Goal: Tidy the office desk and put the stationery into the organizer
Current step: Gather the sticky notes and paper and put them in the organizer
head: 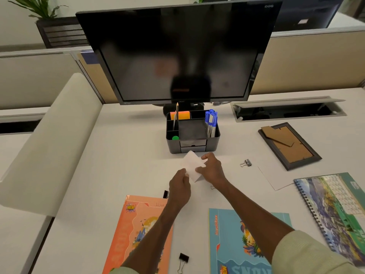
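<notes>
Paper slip [192, 165] (both hands [180, 185] pinching)

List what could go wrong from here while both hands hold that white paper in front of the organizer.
1. The white paper is pinched only at its edges by the left hand and right hand; it could crease or slip.
2. The organizer's middle tray is flanked by blue markers and a pencil; the paper might snag on them.
3. A binder clip beside the left wrist could get knocked.
</notes>
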### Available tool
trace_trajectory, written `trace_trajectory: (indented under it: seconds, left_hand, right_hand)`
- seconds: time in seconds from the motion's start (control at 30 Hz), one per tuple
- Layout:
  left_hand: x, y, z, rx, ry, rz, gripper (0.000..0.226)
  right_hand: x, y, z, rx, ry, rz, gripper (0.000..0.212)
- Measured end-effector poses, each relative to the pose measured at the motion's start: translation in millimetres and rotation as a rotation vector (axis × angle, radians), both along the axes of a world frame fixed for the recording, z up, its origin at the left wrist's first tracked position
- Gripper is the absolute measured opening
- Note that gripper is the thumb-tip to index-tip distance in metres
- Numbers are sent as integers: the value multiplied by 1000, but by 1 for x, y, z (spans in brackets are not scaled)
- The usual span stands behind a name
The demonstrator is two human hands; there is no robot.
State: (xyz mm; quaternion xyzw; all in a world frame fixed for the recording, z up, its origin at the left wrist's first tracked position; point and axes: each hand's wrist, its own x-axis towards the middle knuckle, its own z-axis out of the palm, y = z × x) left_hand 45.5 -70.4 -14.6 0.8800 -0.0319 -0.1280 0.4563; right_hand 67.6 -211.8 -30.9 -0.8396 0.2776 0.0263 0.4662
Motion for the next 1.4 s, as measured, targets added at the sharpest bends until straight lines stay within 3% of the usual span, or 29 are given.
trace_trajectory:
  seconds: [0.23, 0.4, 0.57, 0.73, 0.83, 0.93, 1.13, 1.4]
  left_hand:
    - [6, -7, 10, -417, 304, 374, 36]
    - [0, -6, 9, -516, 382, 377, 24]
    - [-7, -5, 9, -513, 367, 350, 15]
    - [-10, -3, 9, -502, 347, 387, 12]
    - [-11, -1, 9, -497, 344, 411, 9]
    - [-11, 0, 9, -477, 332, 413, 8]
    - [-11, 4, 12, -485, 299, 413, 5]
    - [-9, 5, 16, -479, 263, 399, 13]
  right_hand:
    - [-15, 5, 25, 316, -17, -78, 55]
    - [-28, -3, 34, 369, -34, -68, 45]
    - [-46, -33, 34, 193, -84, -127, 29]
    - [-69, -96, 31, -311, -119, -228, 27]
    - [-81, -131, 26, -530, 14, -221, 35]
    - [-87, -150, 26, -659, 265, -279, 45]
    - [-93, -158, 18, -696, 500, -242, 79]
    - [-86, -173, 24, -573, 581, -176, 86]
